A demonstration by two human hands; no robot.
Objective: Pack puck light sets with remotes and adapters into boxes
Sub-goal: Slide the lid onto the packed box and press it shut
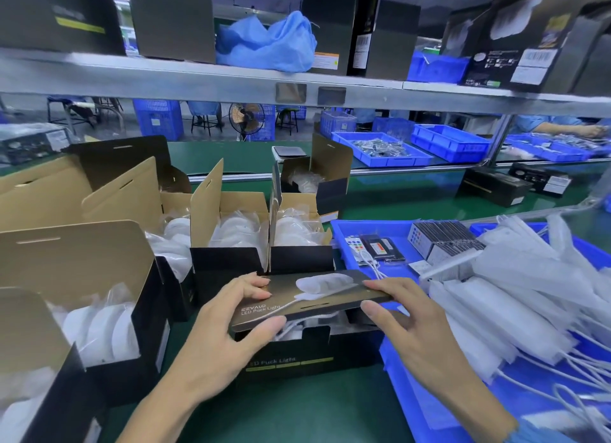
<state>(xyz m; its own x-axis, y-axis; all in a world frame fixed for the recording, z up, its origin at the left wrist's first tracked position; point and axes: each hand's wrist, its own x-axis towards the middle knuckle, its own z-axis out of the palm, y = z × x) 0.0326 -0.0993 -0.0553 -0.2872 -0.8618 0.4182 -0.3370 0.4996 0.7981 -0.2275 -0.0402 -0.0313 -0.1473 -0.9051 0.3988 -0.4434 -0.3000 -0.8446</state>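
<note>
A black puck light box point(291, 360) stands on the green table in front of me, its printed lid flap point(307, 297) folded down almost flat over the opening. My left hand point(228, 326) grips the flap's left end, thumb at its front edge and fingers on top. My right hand point(400, 313) holds the flap's right end, fingers spread along it. White cable and bagged parts show through the gap under the flap. Several open boxes point(231, 237) holding bagged white puck lights stand behind and to the left.
A blue tray point(357, 231) at right holds remotes point(443, 240) and small cards. A larger blue bin point(420, 399) at the near right is heaped with bagged white adapters and cables point(529, 290). A shelf with dark boxes runs overhead. Closed black boxes point(496, 187) lie on the belt behind.
</note>
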